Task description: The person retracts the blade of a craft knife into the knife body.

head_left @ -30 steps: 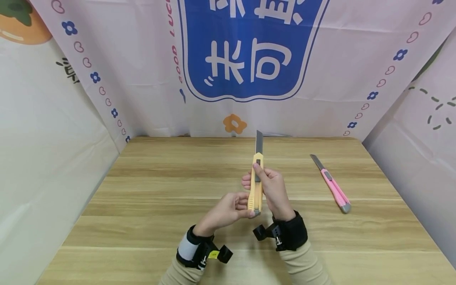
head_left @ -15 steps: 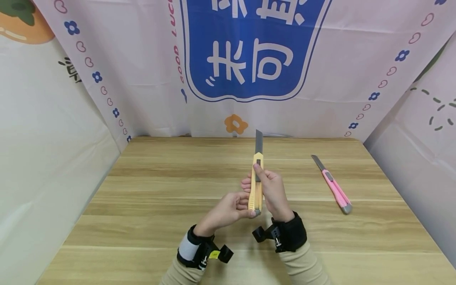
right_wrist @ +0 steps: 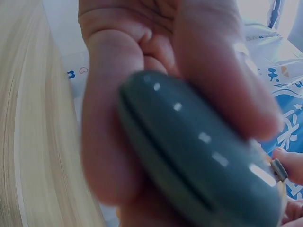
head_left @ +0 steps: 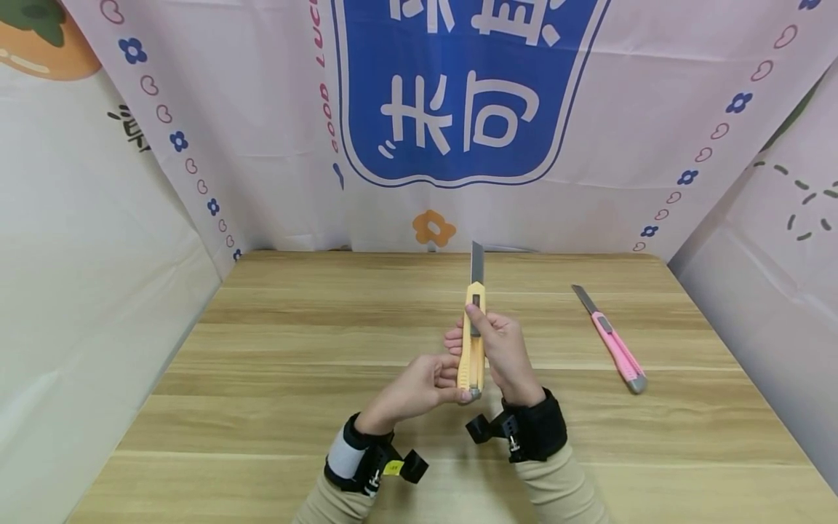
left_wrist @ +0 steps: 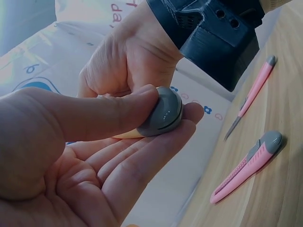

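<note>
A yellow utility knife point(head_left: 473, 364) points away from me over the table, its grey blade point(head_left: 477, 263) out at the far end. My right hand point(head_left: 504, 349) grips its body, thumb on the grey slider. My left hand point(head_left: 419, 386) pinches the near end. In the left wrist view, the left thumb and fingers hold the grey end cap point(left_wrist: 163, 111), with the right hand point(left_wrist: 132, 61) behind it. That end cap point(right_wrist: 199, 151) looms large in the right wrist view and hides most of the yellow body.
A pink utility knife point(head_left: 615, 346), blade out, lies on the wooden table point(head_left: 275, 342) to the right. The left wrist view shows a second pink knife point(left_wrist: 248, 163) with no blade visible. Printed cloth point(head_left: 275, 131) hangs behind and at the sides.
Both hands keep the same hold on the yellow utility knife. It has shifted very slightly right and toward me.
</note>
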`<state>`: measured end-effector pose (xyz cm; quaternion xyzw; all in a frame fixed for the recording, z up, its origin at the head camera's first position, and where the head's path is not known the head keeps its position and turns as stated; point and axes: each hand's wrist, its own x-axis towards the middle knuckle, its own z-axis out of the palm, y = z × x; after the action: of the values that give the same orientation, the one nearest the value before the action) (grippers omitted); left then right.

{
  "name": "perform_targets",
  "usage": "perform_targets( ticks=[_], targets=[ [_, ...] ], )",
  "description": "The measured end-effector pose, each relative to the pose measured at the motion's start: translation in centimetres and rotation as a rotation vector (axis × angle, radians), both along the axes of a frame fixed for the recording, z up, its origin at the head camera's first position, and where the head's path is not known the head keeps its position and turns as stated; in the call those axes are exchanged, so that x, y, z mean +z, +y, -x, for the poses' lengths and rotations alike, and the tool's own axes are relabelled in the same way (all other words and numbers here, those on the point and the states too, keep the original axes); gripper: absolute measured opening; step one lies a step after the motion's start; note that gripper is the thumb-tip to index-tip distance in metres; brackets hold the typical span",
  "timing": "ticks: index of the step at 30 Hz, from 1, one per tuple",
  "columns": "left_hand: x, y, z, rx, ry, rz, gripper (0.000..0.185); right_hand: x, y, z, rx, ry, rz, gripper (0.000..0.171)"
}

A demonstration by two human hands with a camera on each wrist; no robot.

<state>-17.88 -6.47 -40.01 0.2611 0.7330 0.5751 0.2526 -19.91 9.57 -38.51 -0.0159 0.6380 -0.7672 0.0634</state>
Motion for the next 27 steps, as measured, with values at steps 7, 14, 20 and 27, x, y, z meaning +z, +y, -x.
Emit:
perform_targets(
  ticks=[7, 14, 20, 27],
  targets=[
    [0.11, -0.25, -0.01, -0.009, -0.017, -0.027, 0.038, 0.00, -0.16, 0.02, 0.009, 0.009, 0.020, 0.038],
    [0.05, -0.41, 0.05, 0.005, -0.029, -0.048, 0.040, 0.25, -0.43, -0.03, -0.005, -0.015, 0.029, 0.037],
    [0.14, -0.43, 0.03, 0.037, -0.032, -0.053, 0.043, 0.32, -0.62, -0.14, 0.010, -0.056, 0.072, 0.052],
    [0.01, -0.32, 0.07, 0.028, -0.015, -0.036, 0.041, 0.06, -0.77, -0.14, -0.023, -0.077, 0.063, 0.052]
  ],
)
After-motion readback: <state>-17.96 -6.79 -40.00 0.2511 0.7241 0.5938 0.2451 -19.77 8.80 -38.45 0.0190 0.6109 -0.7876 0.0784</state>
